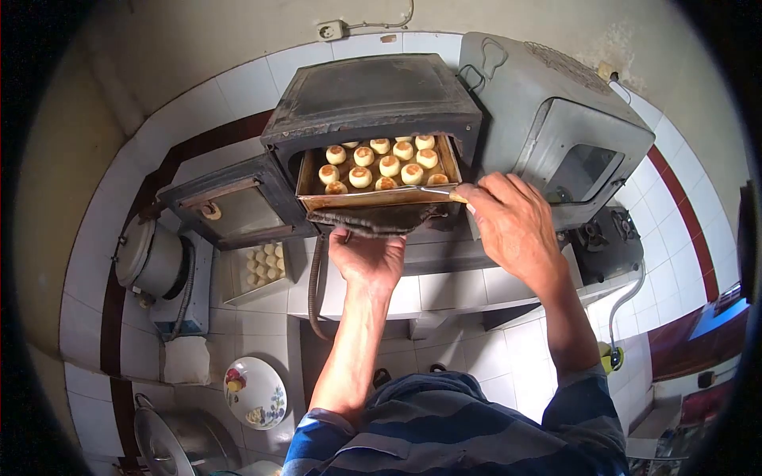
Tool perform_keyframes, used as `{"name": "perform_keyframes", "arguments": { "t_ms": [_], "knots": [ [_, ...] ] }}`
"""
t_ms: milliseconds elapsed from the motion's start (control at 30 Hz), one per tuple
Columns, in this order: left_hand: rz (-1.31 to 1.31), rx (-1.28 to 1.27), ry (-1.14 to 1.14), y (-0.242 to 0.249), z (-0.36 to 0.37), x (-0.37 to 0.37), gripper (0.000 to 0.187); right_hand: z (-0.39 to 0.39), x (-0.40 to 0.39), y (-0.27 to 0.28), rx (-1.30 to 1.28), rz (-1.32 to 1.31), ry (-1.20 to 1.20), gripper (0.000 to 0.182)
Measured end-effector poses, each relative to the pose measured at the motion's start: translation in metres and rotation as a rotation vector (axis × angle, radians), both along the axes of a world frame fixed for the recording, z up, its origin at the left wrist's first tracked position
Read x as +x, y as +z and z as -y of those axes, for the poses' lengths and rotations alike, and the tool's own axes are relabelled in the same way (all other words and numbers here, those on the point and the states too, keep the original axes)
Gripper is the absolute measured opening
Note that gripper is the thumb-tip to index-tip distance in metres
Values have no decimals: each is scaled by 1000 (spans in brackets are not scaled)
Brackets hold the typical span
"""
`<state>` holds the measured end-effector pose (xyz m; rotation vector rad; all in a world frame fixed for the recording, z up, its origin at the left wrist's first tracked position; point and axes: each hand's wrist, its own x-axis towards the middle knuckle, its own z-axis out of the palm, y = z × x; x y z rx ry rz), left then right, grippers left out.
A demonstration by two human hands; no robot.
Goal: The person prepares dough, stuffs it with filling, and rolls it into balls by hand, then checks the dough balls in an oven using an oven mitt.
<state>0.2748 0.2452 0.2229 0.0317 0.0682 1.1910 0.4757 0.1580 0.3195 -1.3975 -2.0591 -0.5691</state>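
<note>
A metal tray point(317, 202) of round pastries with browned tops sticks partly out of the open dark oven point(365, 91). My left hand point(367, 258) is below the tray's front edge, its fingers around a dark, worn cloth point(361, 220) pressed under the tray. In my right hand point(512, 226) is a thin metal tool with a wooden handle point(458, 197). The tool's metal end point(429, 190) reaches over the tray's front right rim, close to the front row of pastries point(386, 183).
The oven door point(238, 202) hangs open at left. Below it lies a tray of pale dough balls point(290, 278). A second grey oven point(556, 119) and a gas stove point(607, 246) stand at right. A floral plate point(274, 389) and large pots point(178, 436) are lower left.
</note>
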Motion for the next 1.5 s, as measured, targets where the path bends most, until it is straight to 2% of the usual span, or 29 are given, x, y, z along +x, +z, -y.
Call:
{"name": "perform_keyframes", "arguments": {
  "t_ms": [67, 100, 133, 233, 333, 533, 733, 867, 1133, 1300, 1433, 1500],
  "knots": [
    [-189, 66, 95, 9, 8, 5, 47, 3, 1, -2, -23, -17, -27, 26],
    [-196, 91, 62, 5, 4, 4, 45, 4, 2, -3, -47, -32, -52, 30],
    [-197, 89, 61, 2, 2, 6, 45, 5, 3, -4, -49, -34, -52, 30],
    [-488, 42, 198, 4, -2, 18, 56, 7, 5, -7, -60, -44, -53, 31],
    [-602, 24, 256, 6, -11, 25, 50, 6, 7, -13, -48, -86, -27, 31],
    [-681, -65, 284, 9, -26, 25, 30, 19, 16, -13, 28, -165, -37, 27],
    [-702, -85, 307, 20, 8, 16, 28, 48, 45, -22, 26, -418, -29, 25],
    [-696, -140, 305, 24, 31, 4, 28, 61, 62, -32, -32, -477, -48, 23],
    [-698, -5, 225, 14, 55, -33, 34, 62, 68, -33, -105, -511, -78, 22],
    [-803, 70, 203, 25, 69, -46, 53, 60, 65, -36, -127, -567, -7, 25],
    [-881, 83, 206, 29, 74, -58, 57, 62, 71, -44, -156, -546, 26, 28],
    [-892, 82, 201, 27, 74, -67, 58, 64, 71, -49, -231, -623, 101, 28]
  ]
}}
